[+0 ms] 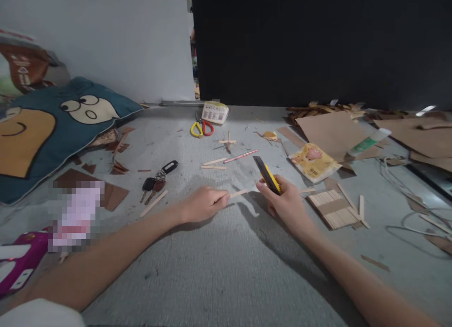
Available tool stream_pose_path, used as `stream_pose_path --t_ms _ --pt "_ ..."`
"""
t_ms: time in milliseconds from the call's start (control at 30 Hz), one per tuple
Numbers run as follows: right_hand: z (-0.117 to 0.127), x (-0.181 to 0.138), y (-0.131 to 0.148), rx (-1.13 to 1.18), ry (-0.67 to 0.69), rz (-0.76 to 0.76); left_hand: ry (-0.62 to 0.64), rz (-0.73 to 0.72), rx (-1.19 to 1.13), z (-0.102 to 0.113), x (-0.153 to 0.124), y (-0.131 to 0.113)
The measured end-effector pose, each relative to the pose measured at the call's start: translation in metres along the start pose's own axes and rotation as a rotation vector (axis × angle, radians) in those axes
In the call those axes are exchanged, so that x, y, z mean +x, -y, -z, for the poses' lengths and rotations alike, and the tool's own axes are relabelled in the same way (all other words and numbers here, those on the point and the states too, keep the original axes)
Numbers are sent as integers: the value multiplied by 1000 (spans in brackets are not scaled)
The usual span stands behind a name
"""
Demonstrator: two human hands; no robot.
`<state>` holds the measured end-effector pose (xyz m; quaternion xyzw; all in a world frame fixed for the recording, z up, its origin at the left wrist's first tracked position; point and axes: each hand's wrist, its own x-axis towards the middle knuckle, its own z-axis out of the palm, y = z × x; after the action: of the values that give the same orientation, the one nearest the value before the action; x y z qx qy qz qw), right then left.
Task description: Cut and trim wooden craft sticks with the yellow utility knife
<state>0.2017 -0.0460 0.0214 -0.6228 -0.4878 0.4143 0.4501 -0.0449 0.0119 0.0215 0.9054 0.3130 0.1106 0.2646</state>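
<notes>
My left hand (204, 204) is closed, pinching one end of a flat wooden craft stick (239, 194) just above the grey surface. Across from it, my right hand (286, 199) grips a yellow and black utility knife (267, 174), its front end tilted up and away from me. The free end of the stick points toward my right hand, with a small gap between. Beyond my hands lie two loose craft sticks (213, 167), a red and white striped pencil (242, 156) and a small cross made of sticks (229, 141).
To the right are a banded bundle of craft sticks (332, 209), a yellow packet (313, 162), a glue stick (369, 142) and cardboard sheets (326, 131). Scissors (202, 128) lie at the back. Keys (154, 183), a teal cushion (83, 124) and a magenta object (26, 256) are leftward.
</notes>
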Motion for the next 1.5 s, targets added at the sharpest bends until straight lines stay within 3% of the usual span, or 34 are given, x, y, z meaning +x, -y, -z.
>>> stream_pose_path --t_ms 100,200,300,367,500,700,867,1133,1233,1333,1500 --pt "-1 -7 -2 -68 20 191 -25 54 239 -1 0 -1" --pt "-1 -13 -5 -165 182 316 -8 80 475 -1 1 -2" --pt "3 -15 -6 -258 352 340 -15 77 557 1 2 -2" --pt "6 -15 -5 -323 391 312 -28 104 559 4 2 -1" --pt "11 -15 -2 -383 379 306 -38 166 510 6 3 3" --pt "12 -19 3 -9 494 157 -142 259 186 9 3 12" --pt "13 -17 8 97 593 81 -206 256 -66 8 2 19" --pt "14 -14 3 -7 512 119 -219 226 -142 8 1 20" --pt "16 -17 2 -185 430 175 -202 213 1 8 1 17" --pt "18 -20 -1 -416 346 345 -143 204 217 6 1 14" --pt "14 -24 -6 -653 318 551 -37 169 438 4 4 11"
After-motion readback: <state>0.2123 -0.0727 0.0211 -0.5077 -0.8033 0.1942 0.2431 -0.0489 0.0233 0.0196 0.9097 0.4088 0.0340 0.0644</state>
